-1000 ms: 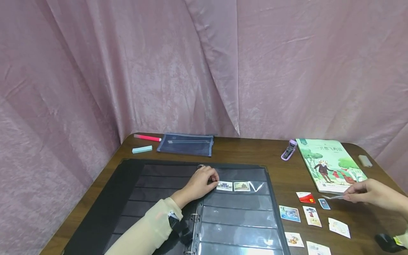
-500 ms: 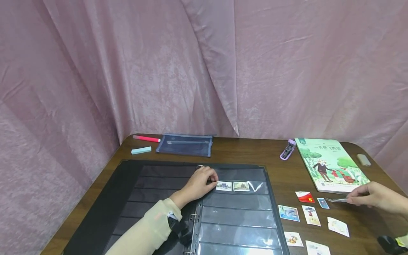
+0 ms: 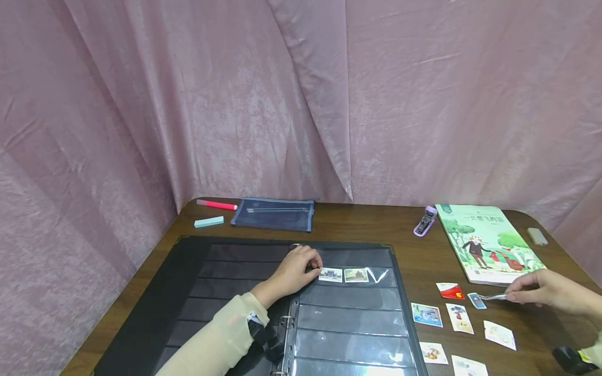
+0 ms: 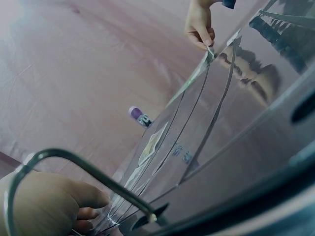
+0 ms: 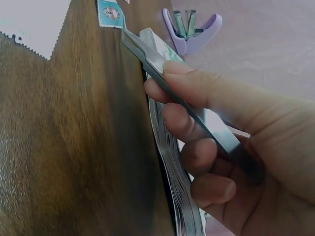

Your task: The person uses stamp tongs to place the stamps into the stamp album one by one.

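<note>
My right hand holds a pair of metal bent-tip tweezers between thumb and fingers. Their tips meet the edge of a small blue stamp on the table; whether they grip it I cannot tell. My left hand is at the inner edge of a clear-pocketed stamp album page, fingers bent beside two stamps in one strip, a left stamp and a right stamp. Whether its fingertips pinch the clear film is unclear. In the left wrist view a metal binder ring partly covers this hand.
Around the blue stamp lie a red-and-white stamp and several others. Behind them are a green book, a purple clipper-like tool and a whitish eraser-like block. A blue mesh pouch, pink pen and light-blue stick line the back left.
The right hand drew back slightly to the right, then came forward left again, bringing the tweezer tips to the blue stamp's edge. My left hand stays in place.
</note>
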`<state>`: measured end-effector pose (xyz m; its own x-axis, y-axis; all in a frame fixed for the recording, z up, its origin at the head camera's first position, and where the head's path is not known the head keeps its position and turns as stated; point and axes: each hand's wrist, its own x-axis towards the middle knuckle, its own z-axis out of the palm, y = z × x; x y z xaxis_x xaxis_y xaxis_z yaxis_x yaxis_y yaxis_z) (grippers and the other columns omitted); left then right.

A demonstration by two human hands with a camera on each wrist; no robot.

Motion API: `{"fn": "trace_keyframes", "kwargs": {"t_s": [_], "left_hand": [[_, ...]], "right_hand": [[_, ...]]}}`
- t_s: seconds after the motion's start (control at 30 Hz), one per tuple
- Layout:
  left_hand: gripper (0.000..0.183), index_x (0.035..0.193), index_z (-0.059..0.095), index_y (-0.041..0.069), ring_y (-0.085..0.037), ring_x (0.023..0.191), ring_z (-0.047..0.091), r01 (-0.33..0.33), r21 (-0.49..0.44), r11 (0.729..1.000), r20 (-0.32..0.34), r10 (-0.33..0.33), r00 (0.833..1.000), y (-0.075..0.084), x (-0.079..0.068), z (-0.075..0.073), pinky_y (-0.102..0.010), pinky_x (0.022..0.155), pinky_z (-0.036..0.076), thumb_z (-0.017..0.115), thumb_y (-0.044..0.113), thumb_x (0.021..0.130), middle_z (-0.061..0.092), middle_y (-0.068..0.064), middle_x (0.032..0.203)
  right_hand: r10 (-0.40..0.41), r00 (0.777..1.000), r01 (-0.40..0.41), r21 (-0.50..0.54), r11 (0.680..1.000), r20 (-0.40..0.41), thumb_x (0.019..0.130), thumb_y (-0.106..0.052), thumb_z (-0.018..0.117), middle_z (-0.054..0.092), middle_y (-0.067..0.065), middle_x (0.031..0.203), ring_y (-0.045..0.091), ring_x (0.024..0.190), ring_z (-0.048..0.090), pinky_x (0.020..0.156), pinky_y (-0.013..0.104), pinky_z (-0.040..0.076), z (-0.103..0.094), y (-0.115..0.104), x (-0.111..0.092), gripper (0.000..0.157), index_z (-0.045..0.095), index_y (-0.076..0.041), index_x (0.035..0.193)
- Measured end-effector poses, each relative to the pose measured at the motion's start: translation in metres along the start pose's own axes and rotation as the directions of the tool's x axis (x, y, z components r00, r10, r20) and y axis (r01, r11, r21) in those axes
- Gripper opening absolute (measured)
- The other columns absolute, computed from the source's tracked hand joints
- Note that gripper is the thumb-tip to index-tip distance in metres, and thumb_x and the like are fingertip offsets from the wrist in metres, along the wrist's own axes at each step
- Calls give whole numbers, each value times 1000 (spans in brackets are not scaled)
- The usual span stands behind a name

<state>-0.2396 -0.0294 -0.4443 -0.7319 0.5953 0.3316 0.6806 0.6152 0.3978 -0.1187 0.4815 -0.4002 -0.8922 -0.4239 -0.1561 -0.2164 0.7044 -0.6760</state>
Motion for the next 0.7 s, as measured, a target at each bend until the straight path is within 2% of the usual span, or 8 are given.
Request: {"fn": "trace_keyframes", "kwargs": {"t_s": [0.43, 0.7], "left_hand": [[8, 80, 58, 20, -5, 77, 46, -1, 7, 1000, 2, 1, 1000, 0, 1, 0, -27, 79, 37, 66, 20, 79, 52, 9, 77], [8, 80, 58, 19, -6, 77, 46, 7, -2, 1000, 7, -7, 1000, 1, 1, -1, -28, 81, 38, 66, 19, 79, 51, 8, 77]], "right_hand": [[-61, 996, 54, -105, 993, -66, 85, -5, 55, 58, -21, 76, -7, 64, 43, 48, 21, 34, 4, 0, 2, 14, 66, -14, 83], [-45, 996, 33, -152, 988, -79, 85, -6, 55, 60, -18, 76, -7, 65, 42, 50, 20, 35, 2, -4, 1, 13, 66, -14, 83]]}}
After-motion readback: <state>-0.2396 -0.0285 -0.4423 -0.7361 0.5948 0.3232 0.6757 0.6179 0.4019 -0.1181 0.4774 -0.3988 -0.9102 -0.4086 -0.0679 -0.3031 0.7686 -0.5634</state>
